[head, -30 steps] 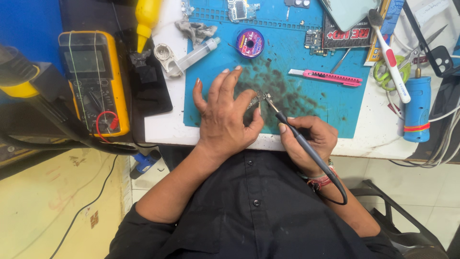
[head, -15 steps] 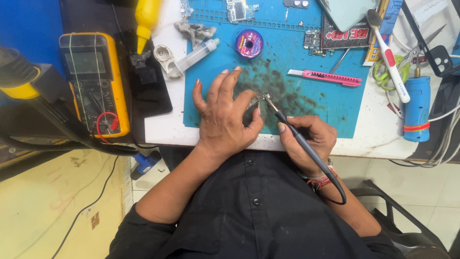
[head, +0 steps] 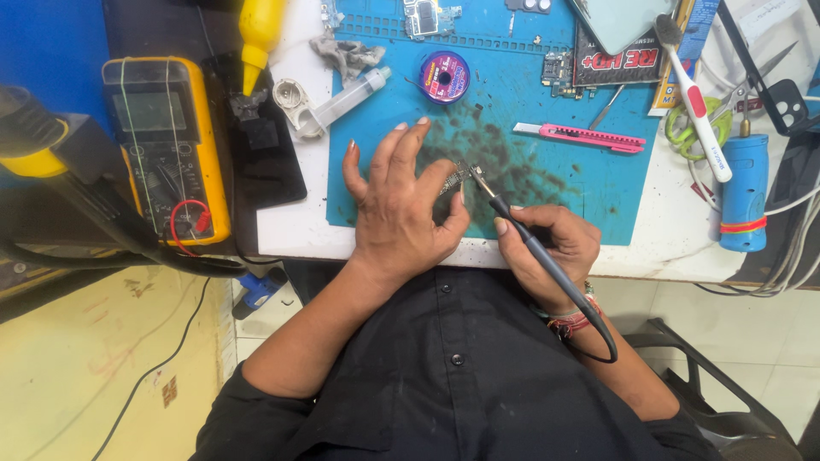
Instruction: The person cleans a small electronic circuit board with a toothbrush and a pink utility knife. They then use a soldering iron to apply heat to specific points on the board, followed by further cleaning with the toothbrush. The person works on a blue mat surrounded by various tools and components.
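Observation:
My left hand [head: 406, 205] lies flat on the blue work mat [head: 547, 102], fingers spread, its fingertips pinning a small circuit board [head: 453, 177]. My right hand [head: 547, 248] grips a dark soldering iron [head: 512, 222] like a pen. The iron's metal tip rests at the edge of the small board, just right of my left fingers. Its cable loops back past my right wrist.
A yellow multimeter [head: 166, 145] lies at the left. On the mat sit a purple solder-wick spool [head: 445, 77], a syringe [head: 346, 98], a pink utility knife [head: 581, 137] and circuit boards [head: 427, 15]. A toothbrush [head: 696, 102], a blue cylinder [head: 743, 192] and cables [head: 794, 239] lie at the right.

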